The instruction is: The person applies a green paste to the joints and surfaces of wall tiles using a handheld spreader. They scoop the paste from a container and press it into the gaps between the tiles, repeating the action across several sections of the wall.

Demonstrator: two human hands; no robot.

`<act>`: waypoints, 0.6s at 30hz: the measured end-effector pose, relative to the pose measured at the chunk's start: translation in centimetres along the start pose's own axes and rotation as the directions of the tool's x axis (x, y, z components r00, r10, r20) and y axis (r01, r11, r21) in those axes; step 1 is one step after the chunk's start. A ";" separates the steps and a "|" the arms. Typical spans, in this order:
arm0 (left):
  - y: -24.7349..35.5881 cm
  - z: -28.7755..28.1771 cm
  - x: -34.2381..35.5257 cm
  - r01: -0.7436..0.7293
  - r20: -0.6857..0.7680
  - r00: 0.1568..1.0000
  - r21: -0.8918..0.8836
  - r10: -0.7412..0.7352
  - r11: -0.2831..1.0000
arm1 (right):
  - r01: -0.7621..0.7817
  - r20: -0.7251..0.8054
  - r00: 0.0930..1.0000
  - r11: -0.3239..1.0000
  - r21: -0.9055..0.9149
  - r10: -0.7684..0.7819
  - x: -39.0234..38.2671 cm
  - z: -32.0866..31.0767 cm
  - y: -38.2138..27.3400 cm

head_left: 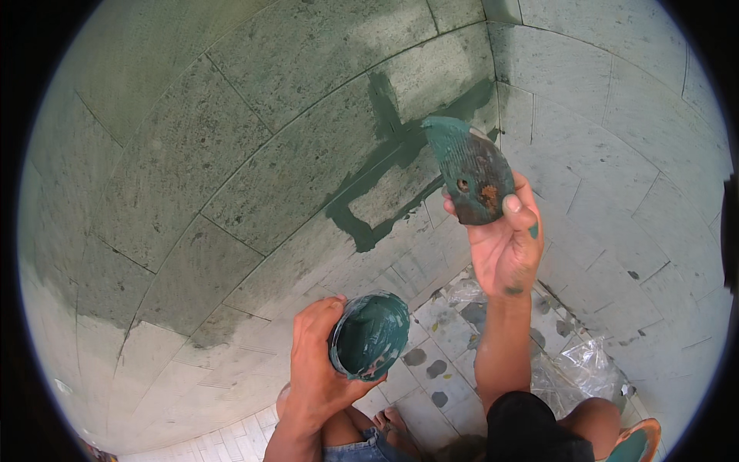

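In the lower middle, my left hand [315, 350] grips a round container [369, 335] of dark green paste, its opening tilted toward me. My right hand [504, 254] is raised and closed on a flat, dark spreader [469, 169] with a ridged face, a small hole, a rusty patch and green paste across its top. Green smears mark my right thumb and palm. Behind the spreader, the stone-tiled wall [269, 177] carries wet green paste [358, 231] along joints and round lighter tiles near the inside corner.
A lighter tiled wall [631, 169] meets the first at the corner. Below lies a tiled floor [408, 385] with grey spots and crumpled clear plastic [577, 369]. My bare feet and legs show at the bottom, and a round rim with green inside [635, 446] sits at bottom right.
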State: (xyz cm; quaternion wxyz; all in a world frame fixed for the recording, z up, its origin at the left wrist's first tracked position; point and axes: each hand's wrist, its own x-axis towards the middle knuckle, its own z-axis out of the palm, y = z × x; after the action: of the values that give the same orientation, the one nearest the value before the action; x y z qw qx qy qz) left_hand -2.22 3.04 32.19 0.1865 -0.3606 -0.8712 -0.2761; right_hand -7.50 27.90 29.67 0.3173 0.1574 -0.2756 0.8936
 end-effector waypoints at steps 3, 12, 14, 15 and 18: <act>-0.2 0.3 -0.3 0.009 0.001 1.000 -0.035 -0.009 0.999 | 0.298 0.133 0.954 0.904 -0.307 -0.270 2.5 -0.5 2.7; -0.1 0.2 -0.4 0.019 -0.008 1.000 -0.044 -0.019 0.999 | 0.757 0.640 0.628 0.155 -0.635 -0.443 4.2 -1.3 6.7; -0.1 0.3 -0.4 0.027 0.004 1.000 -0.046 -0.026 0.999 | 0.762 0.673 0.622 0.110 -0.639 -0.399 4.2 -1.8 6.9; -0.1 0.2 -0.4 0.034 0.011 0.999 -0.044 -0.033 0.998 | 0.765 0.689 0.619 0.090 -0.638 -0.377 4.2 -2.0 7.1; -0.1 0.3 -0.3 0.029 0.011 1.000 -0.042 -0.028 0.999 | 0.733 0.657 0.658 0.113 -0.671 -0.367 3.0 -3.2 7.1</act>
State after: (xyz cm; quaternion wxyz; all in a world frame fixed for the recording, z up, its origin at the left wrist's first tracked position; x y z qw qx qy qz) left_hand -2.07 2.98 31.78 0.1705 -0.3533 -0.8711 -0.2954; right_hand -14.71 26.66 25.74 0.6089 0.1939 -0.6836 0.3527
